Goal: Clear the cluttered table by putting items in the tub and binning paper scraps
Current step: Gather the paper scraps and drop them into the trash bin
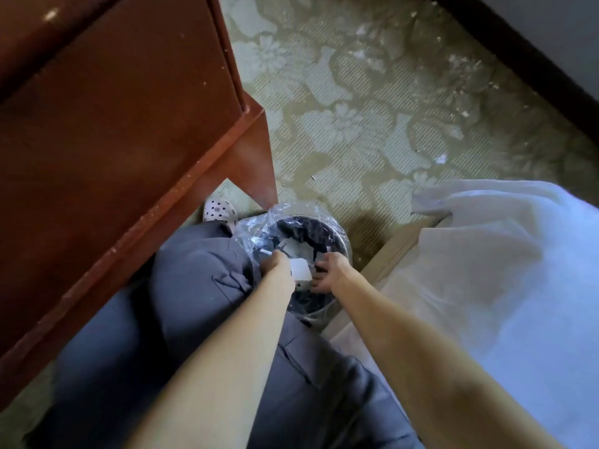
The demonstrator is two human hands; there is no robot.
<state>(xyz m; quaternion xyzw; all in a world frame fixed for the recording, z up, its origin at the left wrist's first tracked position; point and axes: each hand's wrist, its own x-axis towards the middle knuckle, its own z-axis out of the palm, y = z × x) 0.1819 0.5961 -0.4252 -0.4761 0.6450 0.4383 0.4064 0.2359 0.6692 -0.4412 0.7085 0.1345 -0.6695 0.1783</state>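
- We see the bin point(340, 234), a dark round one, standing on the patterned carpet point(372, 102). A clear plastic liner point(256, 222) is folded over its rim.
- The left hand point(277, 265) hangs over the near-left part of the bin's mouth. Its fingers are curled round a white paper scrap point(299, 268), so this grip is closed on the paper.
- The paper scrap sits above the bin's opening, between the two hands, not yet down inside.
- The right hand point(332, 270) is over the near-right part of the bin's mouth. Its fingers are loosely spread and point toward the scrap; they clamp nothing that we can make out. We cannot tell whether the fingertips touch the paper's edge.
- More white paper pieces point(296, 246) lie inside the bin, just beyond the hands.
- The reddish-brown table point(129, 131) stands to the left of the bin, with its corner leg just beside the liner.
- A white bed sheet point(502, 254) lies to the right of the bin.
- Grey trousers point(194, 270) press against the bin's left side, and a pale perforated shoe point(218, 209) shows just beyond them.
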